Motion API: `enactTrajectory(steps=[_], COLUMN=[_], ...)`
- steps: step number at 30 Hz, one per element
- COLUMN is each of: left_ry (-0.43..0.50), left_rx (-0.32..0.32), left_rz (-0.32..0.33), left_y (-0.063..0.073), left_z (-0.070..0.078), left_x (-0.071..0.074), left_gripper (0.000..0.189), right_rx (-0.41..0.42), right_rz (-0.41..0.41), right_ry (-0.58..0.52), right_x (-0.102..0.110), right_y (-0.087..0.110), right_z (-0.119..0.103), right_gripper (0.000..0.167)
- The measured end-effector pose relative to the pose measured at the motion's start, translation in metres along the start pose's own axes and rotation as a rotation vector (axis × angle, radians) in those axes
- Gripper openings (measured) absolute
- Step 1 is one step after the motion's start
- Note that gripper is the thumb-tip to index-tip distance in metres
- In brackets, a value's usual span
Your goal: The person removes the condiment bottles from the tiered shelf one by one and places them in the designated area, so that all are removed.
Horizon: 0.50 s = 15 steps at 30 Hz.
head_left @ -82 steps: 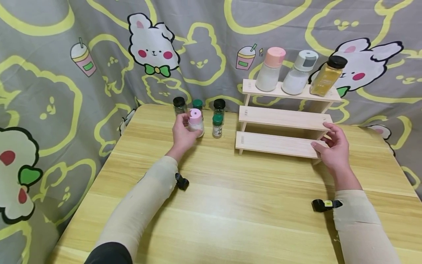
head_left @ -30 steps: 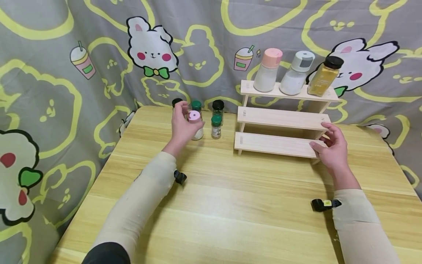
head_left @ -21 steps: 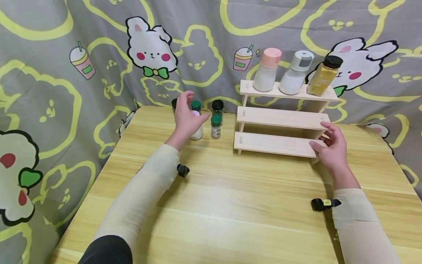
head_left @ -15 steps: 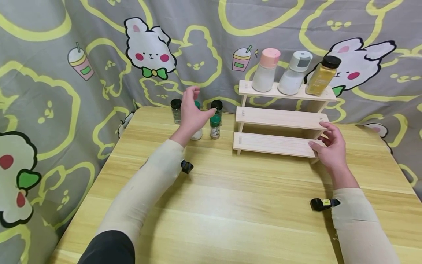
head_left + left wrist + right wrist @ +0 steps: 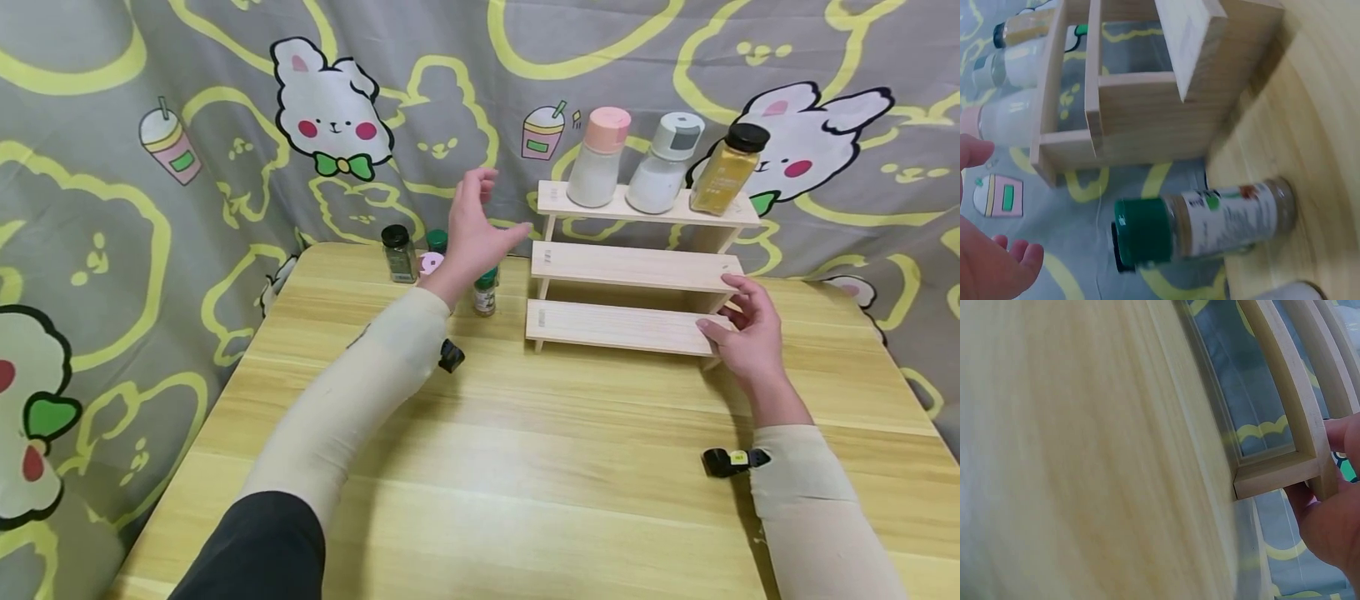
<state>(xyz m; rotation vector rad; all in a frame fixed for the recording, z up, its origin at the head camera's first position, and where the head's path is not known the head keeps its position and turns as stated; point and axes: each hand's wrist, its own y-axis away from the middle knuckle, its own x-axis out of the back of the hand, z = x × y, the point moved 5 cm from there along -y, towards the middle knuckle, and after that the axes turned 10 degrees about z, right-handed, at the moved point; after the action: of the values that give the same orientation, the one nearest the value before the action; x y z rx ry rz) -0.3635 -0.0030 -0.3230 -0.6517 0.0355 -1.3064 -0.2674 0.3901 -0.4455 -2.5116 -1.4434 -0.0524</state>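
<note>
My left hand (image 5: 483,233) is raised over the spice jars at the table's back, thumb and fingers spread with nothing between them. Beneath it, partly covered, are a green-capped jar (image 5: 485,298) and a pink-lidded bottle (image 5: 431,263). The left wrist view shows the labelled green-capped jar (image 5: 1229,215) upright on the table, a black cap just behind it. My right hand (image 5: 753,333) grips the right end of a three-tier wooden rack (image 5: 626,325), its thumb on the lowest tier. In the right wrist view the fingers (image 5: 1335,528) wrap the rack's end.
On the top tier stand a pink-capped bottle (image 5: 594,177), a bottle with a grey-and-white cap (image 5: 655,183) and a black-capped yellow spice bottle (image 5: 722,179). A black-capped jar (image 5: 401,260) and another green-capped jar (image 5: 437,240) stand at back left. A patterned curtain (image 5: 450,108) hangs behind the table.
My left hand has let go of the pink-lidded bottle, leaving it on the table among the jars. It has since moved up and right, fingers spreading. My right hand stays on the rack.
</note>
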Motion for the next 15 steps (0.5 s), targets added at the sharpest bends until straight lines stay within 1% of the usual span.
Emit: enactTrajectory(steps=[6,15], left_ry=[-0.001,0.000], left_rx=[0.025,0.056], left_rz=[-0.042,-0.096], left_y=[-0.008,-0.019], left_z=[0.011,0.027], left_x=[-0.026,-0.059], left_gripper=[0.079,0.082], right_rx=[0.010,0.017], right_rz=[0.000,0.005], right_ry=[0.002,-0.026], right_x=[0.000,0.000], right_y=[0.001,-0.002], right_z=[0.000,0.001], right_gripper=[0.080,0.079])
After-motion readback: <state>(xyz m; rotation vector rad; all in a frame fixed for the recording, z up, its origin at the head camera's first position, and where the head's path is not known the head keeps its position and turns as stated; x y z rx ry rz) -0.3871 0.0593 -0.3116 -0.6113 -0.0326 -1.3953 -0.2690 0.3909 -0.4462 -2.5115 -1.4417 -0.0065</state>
